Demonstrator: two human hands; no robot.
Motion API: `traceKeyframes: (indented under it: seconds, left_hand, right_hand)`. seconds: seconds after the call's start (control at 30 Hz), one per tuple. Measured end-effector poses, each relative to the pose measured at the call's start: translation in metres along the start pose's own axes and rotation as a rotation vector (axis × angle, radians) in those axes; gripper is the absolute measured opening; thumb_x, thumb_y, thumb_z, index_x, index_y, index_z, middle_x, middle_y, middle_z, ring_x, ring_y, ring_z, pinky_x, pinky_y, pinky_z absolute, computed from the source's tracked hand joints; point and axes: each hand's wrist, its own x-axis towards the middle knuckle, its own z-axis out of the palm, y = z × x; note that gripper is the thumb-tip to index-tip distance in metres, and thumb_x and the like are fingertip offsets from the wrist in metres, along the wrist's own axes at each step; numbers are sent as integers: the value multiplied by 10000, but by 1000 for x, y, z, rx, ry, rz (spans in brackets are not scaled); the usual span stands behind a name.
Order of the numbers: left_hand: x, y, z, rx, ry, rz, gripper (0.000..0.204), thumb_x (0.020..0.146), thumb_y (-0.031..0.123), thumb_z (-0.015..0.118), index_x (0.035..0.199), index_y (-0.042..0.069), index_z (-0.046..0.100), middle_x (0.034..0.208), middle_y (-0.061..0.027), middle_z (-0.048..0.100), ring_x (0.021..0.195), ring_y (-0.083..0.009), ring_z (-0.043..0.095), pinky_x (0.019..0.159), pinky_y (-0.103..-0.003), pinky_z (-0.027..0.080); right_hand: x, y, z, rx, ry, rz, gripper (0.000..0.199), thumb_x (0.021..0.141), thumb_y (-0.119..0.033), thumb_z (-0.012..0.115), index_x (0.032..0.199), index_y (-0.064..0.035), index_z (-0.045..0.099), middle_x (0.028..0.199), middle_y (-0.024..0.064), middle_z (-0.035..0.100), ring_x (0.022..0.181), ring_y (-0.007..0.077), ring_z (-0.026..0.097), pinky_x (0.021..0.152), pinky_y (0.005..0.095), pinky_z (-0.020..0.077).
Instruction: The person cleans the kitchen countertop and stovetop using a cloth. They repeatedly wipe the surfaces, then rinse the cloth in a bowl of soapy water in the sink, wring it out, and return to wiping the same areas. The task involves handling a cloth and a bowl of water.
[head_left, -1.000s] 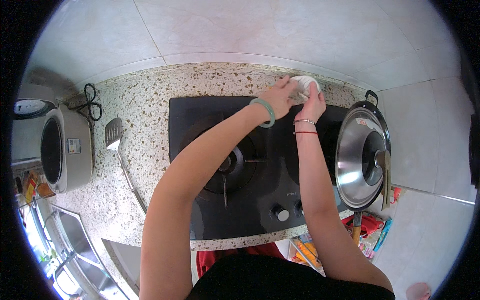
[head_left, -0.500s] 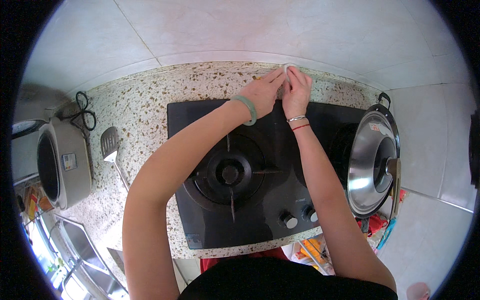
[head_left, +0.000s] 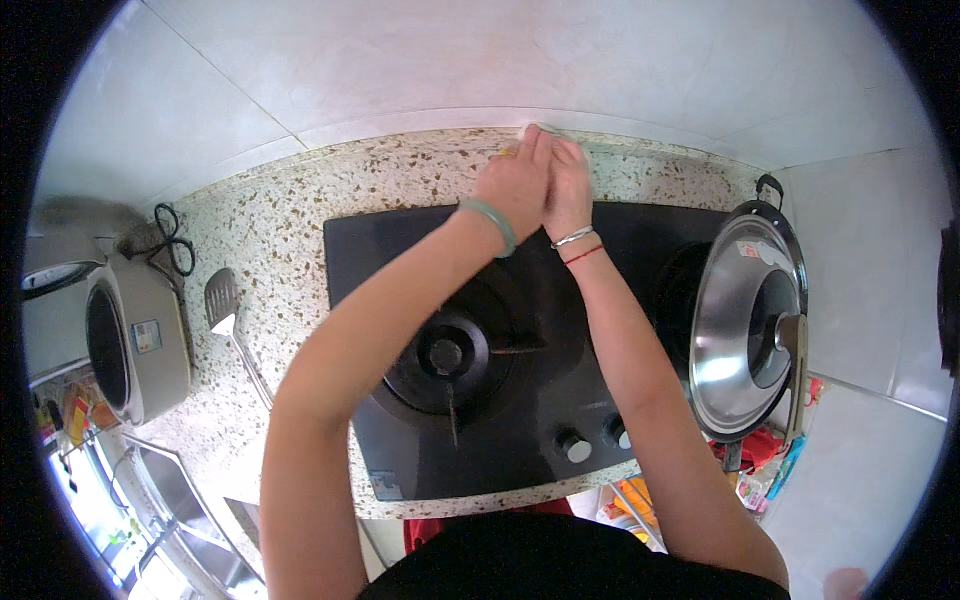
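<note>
My left hand (head_left: pixel 520 180) and my right hand (head_left: pixel 570 185) are pressed together behind the black gas hob (head_left: pixel 530 400), at the back edge of the speckled counter (head_left: pixel 420 165). Both are closed, fingertips against the foot of the wall. A bit of a white wad (head_left: pixel 526 131), cloth or paper, peeks out past the fingertips; my fingers cover most of it. A green bangle circles my left wrist, and a silver bangle and red string my right. My left forearm passes over the left burner (head_left: pixel 445 355).
A lidded wok (head_left: pixel 725 345) stands on the hob's right side, with its looped handle near the wall. Left of the hob lie a slotted spatula (head_left: pixel 222 300) and a black cord (head_left: pixel 172 240) beside a pale appliance (head_left: pixel 155 350). A sink (head_left: pixel 175 490) is at lower left.
Both hands have slid left along the foot of the wall with the white wad, and have drawn closer together. The view has shifted slightly.
</note>
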Motion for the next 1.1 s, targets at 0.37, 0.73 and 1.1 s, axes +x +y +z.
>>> traceKeyframes:
  seconds: [0.37,0.73,1.1]
  left_hand:
    - [-33,-59,-28,-11,56,21,554,788,32,513,1312,-10,337,1311,-239,463,951,-392,605,815,-450,501]
    - [-3,-13,-25,8,-174,40,436,813,112,527,1222,23,403,1292,-209,492,973,-348,619,813,-460,479]
    - [-34,-65,-72,61,-281,-86,581,851,80,527,1383,113,297,1319,-139,503,972,-361,619,789,-464,507]
  right_hand:
    - [19,-33,40,57,-71,-88,243,678,49,612,910,-9,656,1006,120,657,926,309,584,776,361,504]
    - [-8,-15,10,164,-16,193,228,712,47,601,927,-1,660,1036,115,649,950,293,568,814,355,494]
    - [18,-40,34,-33,-152,-148,188,705,24,598,879,-14,659,1066,97,651,950,259,579,833,333,493]
